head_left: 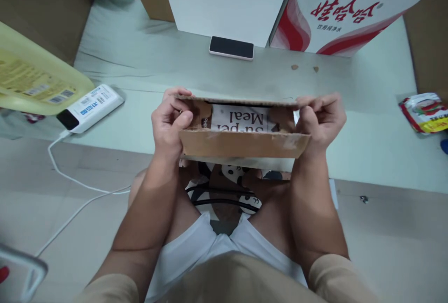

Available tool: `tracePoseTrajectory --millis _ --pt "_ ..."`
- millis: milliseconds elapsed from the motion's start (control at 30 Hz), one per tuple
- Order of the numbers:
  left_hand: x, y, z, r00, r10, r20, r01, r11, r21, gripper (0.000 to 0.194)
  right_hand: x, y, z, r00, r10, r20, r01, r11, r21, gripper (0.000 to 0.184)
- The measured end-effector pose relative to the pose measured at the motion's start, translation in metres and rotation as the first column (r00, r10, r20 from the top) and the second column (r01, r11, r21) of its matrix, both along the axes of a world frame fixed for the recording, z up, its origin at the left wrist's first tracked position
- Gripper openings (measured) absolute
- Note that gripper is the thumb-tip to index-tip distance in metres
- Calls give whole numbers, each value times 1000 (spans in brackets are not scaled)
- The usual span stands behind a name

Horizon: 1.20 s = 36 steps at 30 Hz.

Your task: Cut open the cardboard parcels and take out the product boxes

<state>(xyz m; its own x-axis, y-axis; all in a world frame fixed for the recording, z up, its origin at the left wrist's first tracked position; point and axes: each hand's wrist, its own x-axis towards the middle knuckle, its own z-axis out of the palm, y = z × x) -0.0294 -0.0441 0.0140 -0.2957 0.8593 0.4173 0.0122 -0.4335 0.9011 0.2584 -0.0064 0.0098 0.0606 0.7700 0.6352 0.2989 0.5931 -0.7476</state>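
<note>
Ctn [245, 145] at pale tbl [150, 65] edge; boxes [227, 2] behind; floor [395, 233] prob. tiled.

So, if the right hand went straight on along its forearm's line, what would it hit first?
The right hand would probably meet the white carton with red lettering. Small brown bits lie near that line, but depth is unclear; it may pass above them.

The cardboard box [245, 145] hid part of the printed package [241, 115] inside it. The view cut off the yellow jug [38, 74] toward the desk's [367, 144] left edge and the packet [426, 113] toward its right. 2 brown scraps [294, 67] toward the far edge were too tiny to identify.
</note>
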Motion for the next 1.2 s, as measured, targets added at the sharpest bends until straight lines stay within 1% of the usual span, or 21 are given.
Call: tracePoseTrajectory --millis 67,133,200,233,300,333,400,433,500,567,600,667,733,767,867,933,1000,1067,1100,1133,1200 --pt "-5 -1 -1 996 -23 -86 26 999 43 43 -8 -5 10 988 155 -28 -154 988 27 25" --pt "-12 0 -5 990 -92 -110 100 993 68 44 -12 -8 19 954 300 17 -301 953 37 24" --pt "-20 3 -9 976 -182 -120 194 976 97 50 -13 -10 27 910 388 144 -392 920 3 30" --pt "-24 5 -12 963 -223 -149 241 964 115 53 -13 -11 30 887 404 224 -408 912 -32 32" --pt "-31 8 -15 934 -269 -237 308 941 143 58 -13 -12 34 841 399 365 -389 915 -104 35" --pt "-34 9 -16 923 -274 -270 321 935 151 59 -13 -13 35 824 388 412 -370 920 -128 36" --pt "-35 10 -15 932 -248 -263 296 941 163 62 -12 -13 34 820 355 449 -343 933 -112 38" --pt "-34 10 -13 950 -224 -219 264 949 174 63 -11 -12 33 836 328 440 -329 941 -77 40" --pt "-28 8 -6 984 -165 -69 176 963 206 65 -8 -12 32 884 260 388 -286 958 11 43" --pt "-19 7 2 989 -122 88 100 969 224 61 -4 -14 34 919 200 340 -233 971 57 43" --pt "-15 6 6 982 -102 158 65 972 225 58 -2 -17 38 926 182 332 -210 976 51 39" --pt "-6 6 12 961 -73 266 16 978 209 52 3 -25 51 922 167 349 -178 984 0 26" --pt "0 6 16 944 -58 326 -5 982 188 49 8 -36 68 905 174 388 -164 985 -58 9" --pt "2 6 18 937 -52 344 -10 984 178 48 10 -41 77 895 190 405 -171 982 -83 7" --pt "5 4 20 944 -46 326 -2 989 146 48 16 -54 98 816 281 505 -232 960 -159 27" --pt "3 2 21 945 -40 325 4 994 109 46 19 -57 102 739 334 585 -230 941 -246 33" --pt "-1 1 20 917 -57 394 41 998 49 37 19 -55 100 690 364 625 -172 922 -348 30" --pt "-7 4 14 857 -89 507 96 995 13 31 18 -50 96 682 382 624 -98 893 -440 23" --pt "-9 7 10 840 -87 535 109 994 -9 32 17 -48 93 682 382 624 -68 882 -466 25" --pt "-10 12 4 842 -67 536 107 993 -43 33 14 -46 91 682 375 628 -43 877 -478 32" --pt "-8 20 -11 883 9 470 70 986 -149 31 9 -43 89 675 363 643 -6 874 -486 50"
